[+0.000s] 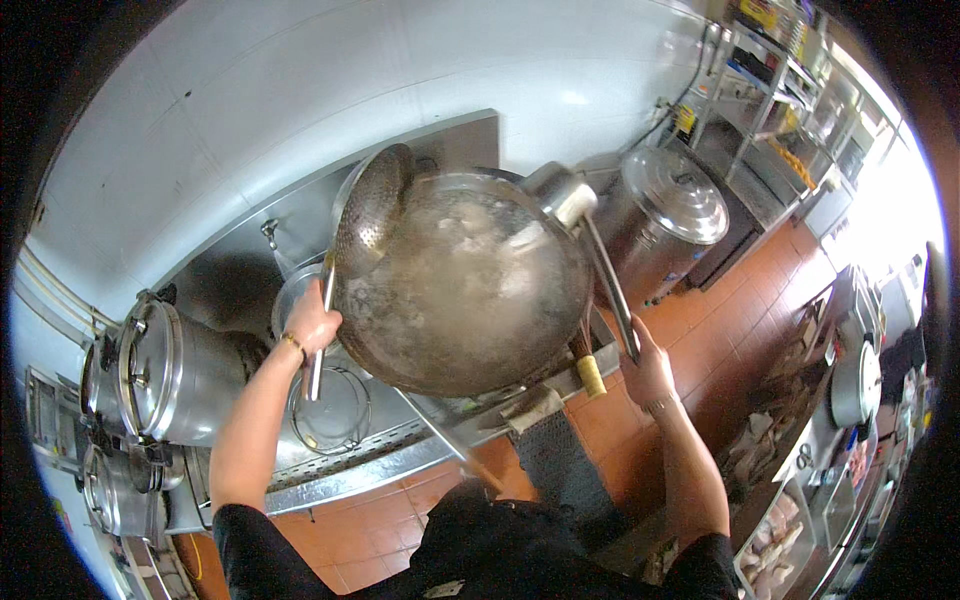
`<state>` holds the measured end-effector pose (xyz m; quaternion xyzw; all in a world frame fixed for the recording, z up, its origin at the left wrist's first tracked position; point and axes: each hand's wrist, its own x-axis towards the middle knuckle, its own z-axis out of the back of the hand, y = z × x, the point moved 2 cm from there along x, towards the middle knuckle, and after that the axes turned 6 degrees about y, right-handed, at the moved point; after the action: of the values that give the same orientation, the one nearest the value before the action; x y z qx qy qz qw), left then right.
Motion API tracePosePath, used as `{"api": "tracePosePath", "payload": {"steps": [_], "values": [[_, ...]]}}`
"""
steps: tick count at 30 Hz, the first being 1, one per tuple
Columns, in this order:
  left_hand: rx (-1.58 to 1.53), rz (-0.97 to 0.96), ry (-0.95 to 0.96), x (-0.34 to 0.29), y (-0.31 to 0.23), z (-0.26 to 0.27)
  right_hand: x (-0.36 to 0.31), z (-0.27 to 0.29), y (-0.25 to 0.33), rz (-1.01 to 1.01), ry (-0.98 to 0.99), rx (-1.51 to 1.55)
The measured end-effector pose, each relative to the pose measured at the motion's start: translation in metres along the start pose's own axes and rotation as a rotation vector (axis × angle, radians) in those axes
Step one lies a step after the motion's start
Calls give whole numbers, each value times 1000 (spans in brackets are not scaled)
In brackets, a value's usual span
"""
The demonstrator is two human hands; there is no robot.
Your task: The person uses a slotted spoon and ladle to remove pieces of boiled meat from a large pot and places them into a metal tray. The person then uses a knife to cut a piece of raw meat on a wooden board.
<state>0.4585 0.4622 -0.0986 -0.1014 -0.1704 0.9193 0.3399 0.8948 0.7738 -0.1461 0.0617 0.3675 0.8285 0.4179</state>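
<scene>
A large round wok (460, 375) full of cloudy, steaming liquid stands in front of me, with pale pieces showing near its far side. My left hand (312, 322) is closed round the handle of a perforated strainer (372, 215), whose bowl is tilted up over the wok's left rim. My right hand (647, 368) grips the long handle of a metal ladle (562, 192). The ladle's deep cup is at the wok's far right rim. Steam blurs what lies in the liquid.
Large lidded steel pots (165, 370) stand at left; a tall lidded stockpot (670, 205) is at right. A brush with a yellow-bound handle (590, 375) and a folded cloth (532, 408) lie by the wok's near edge. Trays of pale food (775, 545) sit lower right.
</scene>
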Motion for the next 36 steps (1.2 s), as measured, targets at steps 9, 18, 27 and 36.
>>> {"api": "tracePosePath", "payload": {"steps": [9, 18, 27, 36], "values": [[176, -34, 221, 149, 72, -36, 170, -56, 110, 91, 51, -689], [-124, 168, 696, 126, 82, -46, 174, -38, 123, -6, 312, -875], [-555, 382, 1016, 61, 58, -82, 143, -54, 88, 61, 484, -745], [-941, 456, 970, -13, 8, -87, 132, -57, 71, 145, 579, -598]]}}
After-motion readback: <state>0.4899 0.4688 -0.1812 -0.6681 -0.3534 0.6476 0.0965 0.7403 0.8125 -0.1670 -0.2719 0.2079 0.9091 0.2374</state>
